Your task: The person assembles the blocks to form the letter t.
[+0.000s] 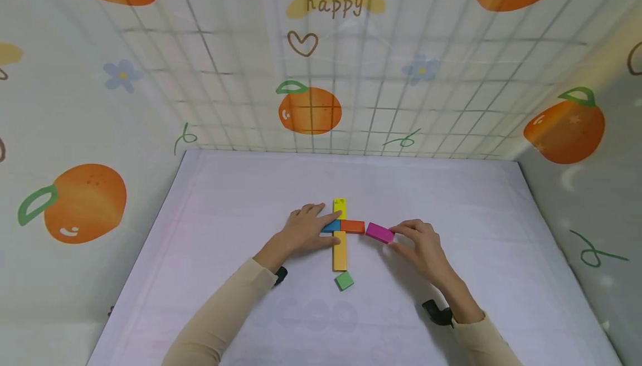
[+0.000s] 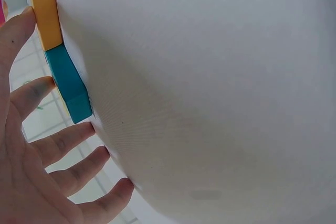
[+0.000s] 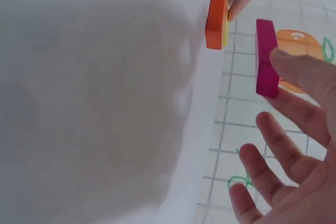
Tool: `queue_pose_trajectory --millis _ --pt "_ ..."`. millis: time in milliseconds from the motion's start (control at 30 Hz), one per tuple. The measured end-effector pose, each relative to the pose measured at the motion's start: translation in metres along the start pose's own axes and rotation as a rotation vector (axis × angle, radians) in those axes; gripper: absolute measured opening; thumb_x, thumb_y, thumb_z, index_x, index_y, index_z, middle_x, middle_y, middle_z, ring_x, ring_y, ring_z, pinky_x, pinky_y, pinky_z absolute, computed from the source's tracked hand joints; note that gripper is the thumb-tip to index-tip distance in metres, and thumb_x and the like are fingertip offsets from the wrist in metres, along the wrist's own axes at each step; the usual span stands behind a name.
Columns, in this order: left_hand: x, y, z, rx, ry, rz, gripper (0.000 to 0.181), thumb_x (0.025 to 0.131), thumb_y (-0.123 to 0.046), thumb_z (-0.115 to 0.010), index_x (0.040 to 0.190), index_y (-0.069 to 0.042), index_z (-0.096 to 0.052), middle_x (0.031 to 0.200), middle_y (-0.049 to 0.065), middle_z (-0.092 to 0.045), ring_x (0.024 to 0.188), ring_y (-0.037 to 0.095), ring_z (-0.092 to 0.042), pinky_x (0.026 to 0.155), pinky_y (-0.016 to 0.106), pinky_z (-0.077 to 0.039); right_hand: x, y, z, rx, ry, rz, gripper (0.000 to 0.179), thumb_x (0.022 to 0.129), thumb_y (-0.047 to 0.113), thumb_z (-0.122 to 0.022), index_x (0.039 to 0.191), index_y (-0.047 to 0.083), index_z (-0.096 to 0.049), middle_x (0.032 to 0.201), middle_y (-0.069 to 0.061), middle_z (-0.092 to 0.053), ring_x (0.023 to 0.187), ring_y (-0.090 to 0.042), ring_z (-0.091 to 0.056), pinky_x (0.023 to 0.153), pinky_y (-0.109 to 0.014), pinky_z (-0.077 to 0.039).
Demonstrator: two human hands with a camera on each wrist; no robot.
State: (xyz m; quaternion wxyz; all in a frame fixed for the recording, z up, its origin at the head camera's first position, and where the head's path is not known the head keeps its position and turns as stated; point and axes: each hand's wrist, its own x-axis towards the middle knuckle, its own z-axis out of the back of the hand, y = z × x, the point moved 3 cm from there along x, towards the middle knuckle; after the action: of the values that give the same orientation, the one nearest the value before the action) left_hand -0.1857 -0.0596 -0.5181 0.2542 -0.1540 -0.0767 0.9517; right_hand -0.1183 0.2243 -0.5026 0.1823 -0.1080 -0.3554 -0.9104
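Note:
My right hand (image 1: 423, 248) pinches a magenta block (image 1: 379, 233) between thumb and forefinger, its other fingers spread apart in the right wrist view. The near end of that block points at a red-orange block (image 1: 353, 227), with a small gap between. My left hand (image 1: 302, 230) lies over the left side of a cross of blocks, fingers extended, partly covering a blue block (image 1: 330, 226). Its thumb touches the long amber block (image 1: 340, 255), and its forefinger reaches the bright yellow block (image 1: 339, 205) at the top. In the left wrist view the blue block (image 2: 71, 85) abuts the amber one.
A small green block (image 1: 344, 281) lies turned at an angle just below the amber block. All blocks are on a white table (image 1: 241, 188). Behind it hangs a curtain (image 1: 230, 76) printed with oranges and a grid.

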Motion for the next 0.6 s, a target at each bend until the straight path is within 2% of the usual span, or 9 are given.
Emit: queue_pose_trajectory --millis 233,467,600 --pt "0.000 0.000 -0.001 0.000 -0.004 -0.001 0.077 0.089 -0.073 -0.052 0.156 -0.041 -0.032 0.160 0.011 -0.030 0.142 0.036 -0.028 0.109 0.059 -0.031 -0.016 0.006 -0.002 0.012 0.033 0.057 0.036 0.075 0.004 -0.087 0.110 0.009 -0.076 0.112 -0.006 -0.063 0.104 -0.031 -0.053 0.082 -0.049 -0.036" --pt "0.000 0.001 -0.002 -0.002 -0.002 0.002 0.078 0.089 -0.073 -0.052 0.156 -0.041 -0.031 0.160 0.010 -0.030 0.143 0.035 -0.028 0.110 0.059 -0.030 -0.030 0.008 -0.005 0.082 0.117 0.064 0.038 0.077 0.011 -0.088 0.112 0.017 -0.076 0.117 0.003 -0.060 0.112 -0.023 -0.049 0.086 -0.046 -0.041" --pt "0.001 0.002 -0.003 0.000 0.001 -0.003 0.078 0.089 -0.074 -0.051 0.157 -0.041 -0.031 0.160 0.010 -0.030 0.143 0.035 -0.028 0.109 0.059 -0.031 -0.035 0.008 -0.008 0.098 0.153 0.103 0.036 0.078 0.015 -0.087 0.112 0.020 -0.076 0.117 0.005 -0.061 0.111 -0.018 -0.049 0.087 -0.040 -0.041"
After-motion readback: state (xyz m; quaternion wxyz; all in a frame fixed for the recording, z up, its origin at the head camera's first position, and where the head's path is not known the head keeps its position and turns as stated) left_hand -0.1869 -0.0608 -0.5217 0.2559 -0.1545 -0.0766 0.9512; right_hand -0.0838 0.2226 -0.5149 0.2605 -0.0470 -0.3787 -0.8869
